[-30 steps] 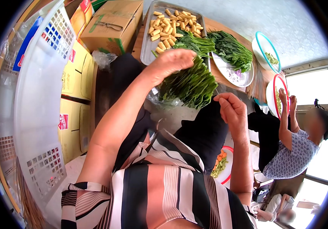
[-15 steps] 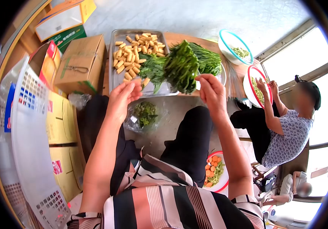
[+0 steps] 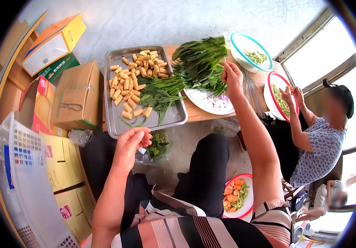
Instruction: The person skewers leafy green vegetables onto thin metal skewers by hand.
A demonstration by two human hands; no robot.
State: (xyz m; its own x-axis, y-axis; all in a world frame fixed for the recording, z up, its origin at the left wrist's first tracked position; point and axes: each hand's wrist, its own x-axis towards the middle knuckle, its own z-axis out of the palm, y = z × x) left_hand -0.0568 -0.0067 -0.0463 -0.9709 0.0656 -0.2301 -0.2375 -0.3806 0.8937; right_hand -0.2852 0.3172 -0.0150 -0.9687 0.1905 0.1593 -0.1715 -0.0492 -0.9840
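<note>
My right hand (image 3: 232, 78) is closed in a pinch on a thin skewer, with a thick bunch of dark leafy greens (image 3: 200, 56) at its end, above the table. Below that bunch, more greens lie on a white plate (image 3: 202, 103) with purple-white bits. My left hand (image 3: 132, 142) is just off the front edge of the metal tray (image 3: 167, 119), its fingers curled together; what they hold, if anything, is hidden. On the tray are several short tan rolls (image 3: 128, 84) and loose leafy greens (image 3: 159, 95).
Thin sticks (image 3: 254, 93) lie right of the plate. Farther right stand a blue-rimmed bowl (image 3: 250, 51) and a red-rimmed bowl (image 3: 275, 97), where another person (image 3: 318, 132) works. A carrot bowl (image 3: 238, 196) and bagged greens (image 3: 158, 144) sit below; cardboard boxes (image 3: 78, 95) are left.
My right hand has lifted the greens up and away, uncovering the white plate. My left hand has drawn back from over the tray to its front edge, and its fingers have curled in.
</note>
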